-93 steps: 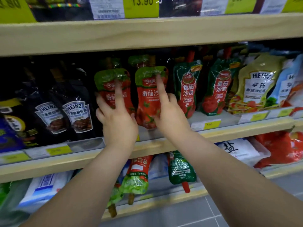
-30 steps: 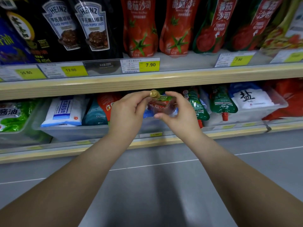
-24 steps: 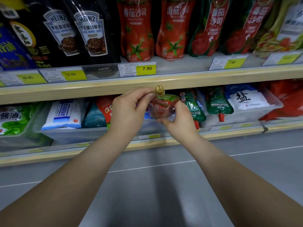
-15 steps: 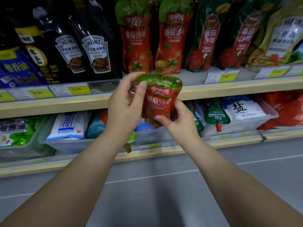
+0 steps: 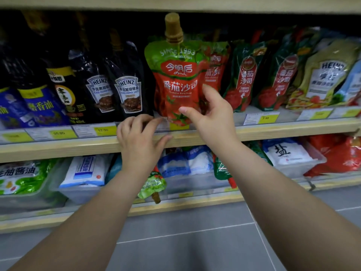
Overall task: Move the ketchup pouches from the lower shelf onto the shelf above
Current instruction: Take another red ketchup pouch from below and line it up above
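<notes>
On the upper shelf, at its front edge, a ketchup pouch stands upright with its tan cap pointing up. It is red at the bottom and green at the top. The right hand holds it low on its right side, with the thumb across the front and the fingers wrapped behind, so this hand is grasping the pouch. The left hand is just below and to the left. Its fingers are loose and half curled, and they grasp nothing. Its fingertips are right at the bottom left corner of the pouch, by the price strip. Just left of the pouch stand two black sauce pouches. Just behind it on the right stands another red pouch, and then two green and red pouches further right. Down on the lower shelf, one more ketchup pouch hangs upside down over the front of a clear bin, cap down. White bags lie in the bins there. Below is a grey floor.
</notes>
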